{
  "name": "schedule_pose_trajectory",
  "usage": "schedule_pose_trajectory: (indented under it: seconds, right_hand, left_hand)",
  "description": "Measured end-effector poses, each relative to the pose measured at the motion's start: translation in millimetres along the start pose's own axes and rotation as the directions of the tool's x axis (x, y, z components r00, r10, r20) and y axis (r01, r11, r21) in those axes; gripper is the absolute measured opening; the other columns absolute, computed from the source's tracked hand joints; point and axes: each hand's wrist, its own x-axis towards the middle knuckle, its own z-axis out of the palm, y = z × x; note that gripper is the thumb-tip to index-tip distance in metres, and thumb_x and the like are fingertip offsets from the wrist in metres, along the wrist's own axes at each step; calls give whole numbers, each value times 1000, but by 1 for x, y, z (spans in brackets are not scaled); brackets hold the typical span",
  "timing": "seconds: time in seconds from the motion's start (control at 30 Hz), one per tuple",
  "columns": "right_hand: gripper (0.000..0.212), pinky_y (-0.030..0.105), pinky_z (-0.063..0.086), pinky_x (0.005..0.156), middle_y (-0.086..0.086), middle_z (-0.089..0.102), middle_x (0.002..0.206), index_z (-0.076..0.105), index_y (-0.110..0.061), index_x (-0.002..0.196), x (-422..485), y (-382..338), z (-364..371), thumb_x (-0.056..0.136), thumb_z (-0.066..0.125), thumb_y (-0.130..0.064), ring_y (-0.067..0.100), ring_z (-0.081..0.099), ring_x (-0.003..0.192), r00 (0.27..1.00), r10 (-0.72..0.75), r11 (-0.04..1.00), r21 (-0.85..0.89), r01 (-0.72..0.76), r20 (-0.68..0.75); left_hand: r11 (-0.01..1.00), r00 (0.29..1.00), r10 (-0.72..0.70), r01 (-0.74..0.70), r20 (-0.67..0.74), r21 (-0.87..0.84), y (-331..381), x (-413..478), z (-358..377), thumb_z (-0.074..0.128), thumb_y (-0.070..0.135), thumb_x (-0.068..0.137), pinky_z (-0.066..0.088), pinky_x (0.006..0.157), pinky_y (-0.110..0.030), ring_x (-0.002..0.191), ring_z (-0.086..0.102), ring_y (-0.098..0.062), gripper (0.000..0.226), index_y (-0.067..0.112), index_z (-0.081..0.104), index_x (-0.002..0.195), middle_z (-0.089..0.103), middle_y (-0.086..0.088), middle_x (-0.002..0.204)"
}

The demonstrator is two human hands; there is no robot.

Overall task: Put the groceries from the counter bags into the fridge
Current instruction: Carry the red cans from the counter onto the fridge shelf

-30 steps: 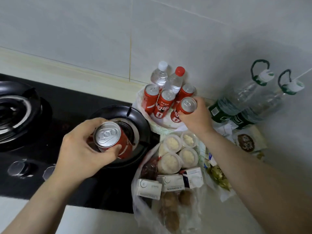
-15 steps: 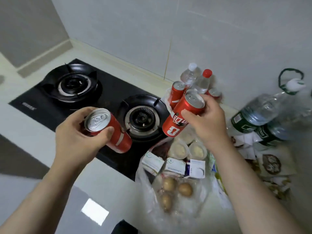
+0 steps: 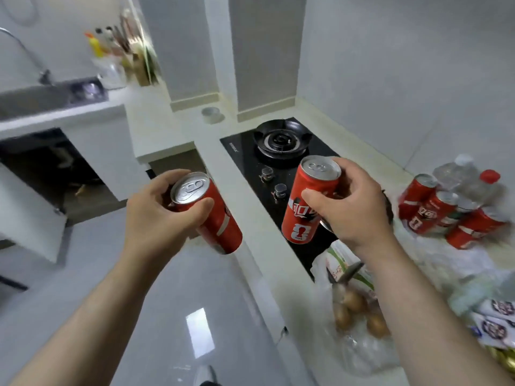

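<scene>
Head view, one frame, blurred toward the right edge.

Left hand [image 3: 156, 215]: forearm reaches up from lower left, wrist straight. The grip is clamped round the first can [image 3: 220, 227], with the thumb across the near side just under the rim and the fingers wrapped behind. The can is red and tilted, top toward me and base pointing away to the right. I see it held in the air above the floor [image 3: 111, 274], just off the bench [image 3: 278, 274] edge.

Right hand [image 3: 354, 210]: forearm comes in from lower right, wrist bent over. The grip is clamped on the second can [image 3: 303, 207], thumb on the printed face and fingers curled round the far side near the top. The can is near upright, over the front of the hob [image 3: 245, 151].

On the bench at right: spare cans [image 3: 434, 213] leaning together, water bottles [image 3: 457, 174] behind them, and a bag [image 3: 362, 355] with eggs [image 3: 356, 302].
</scene>
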Motion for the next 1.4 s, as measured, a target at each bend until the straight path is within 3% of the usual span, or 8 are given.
schedule_pose_trajectory:
  seconds: [0.13, 0.3, 0.4, 0.63, 0.73, 0.97, 1.13, 1.4]
  right_hand:
    - [48, 23, 54, 79, -11, 71, 102, 64, -31, 112, -6, -36, 66, 70, 80, -13, 3, 67, 96, 983, -61, 997, 59, 51, 175]
    - [53, 25, 55, 81, -11, 70, 105, 62, -36, 112, -24, -85, 162, 69, 81, -13, 3, 66, 97, 913, -123, 991, 105, 88, 388]
    - [61, 27, 55, 85, -11, 68, 112, 59, -32, 123, -44, -116, 226, 70, 83, -14, 6, 64, 103, 848, -164, 986, 112, 124, 504]
    - [59, 11, 53, 74, -22, 65, 107, 54, -45, 109, -112, -177, 365, 69, 85, -15, -4, 62, 100, 607, -331, 943, 233, 238, 722]
    - [57, 16, 54, 78, -19, 68, 104, 58, -39, 112, -145, -198, 405, 70, 84, -11, -1, 64, 100, 477, -379, 924, 296, 243, 793]
    - [48, 35, 57, 85, -16, 71, 100, 64, -38, 106, -209, -236, 477, 69, 81, -13, 8, 68, 97, 220, -468, 878, 424, 222, 856]
    - [47, 26, 56, 81, -20, 71, 96, 64, -37, 103, -242, -259, 520, 70, 80, -7, 3, 68, 93, 71, -508, 854, 492, 169, 858]
    - [45, 22, 56, 76, -18, 72, 95, 62, -36, 100, -265, -302, 593, 70, 79, -7, 4, 69, 89, -134, -563, 819, 573, 44, 815]
  left_hand:
    - [998, 985, -21, 31, -173, 54, -5, -19, -81, 73, 27, 61, 54, 74, -25, 87, 66, 0, 46, 36, 65, 105, 68, 16, 98]
    - [997, 931, -54, 69, -360, 30, -17, -44, -185, 74, 42, 50, 54, 69, -23, 86, 69, -7, 51, 40, 66, 100, 71, 11, 96]
    - [997, 878, -54, 74, -476, 23, -25, -63, -248, 74, 43, 48, 55, 69, -23, 86, 70, -9, 51, 39, 67, 98, 73, 13, 94]
    - [992, 721, -15, 99, -693, 82, -36, -131, -369, 73, 42, 46, 54, 66, -15, 84, 69, -6, 50, 40, 65, 96, 72, 20, 92]
    - [982, 632, -24, 160, -774, 100, -38, -167, -402, 73, 44, 43, 56, 68, -19, 85, 70, -7, 55, 38, 66, 98, 72, 18, 94]
    - [948, 389, -8, 295, -921, 116, -33, -233, -460, 72, 46, 41, 58, 67, -26, 82, 69, -6, 55, 39, 67, 95, 72, 20, 91]
    - [927, 219, 39, 356, -975, 117, -30, -266, -494, 74, 46, 42, 56, 72, -32, 81, 69, -7, 53, 39, 67, 93, 72, 18, 89]
    - [890, 4, 154, 434, -988, 141, -28, -284, -538, 75, 46, 42, 55, 69, -19, 78, 69, -8, 52, 38, 68, 93, 73, 15, 87]
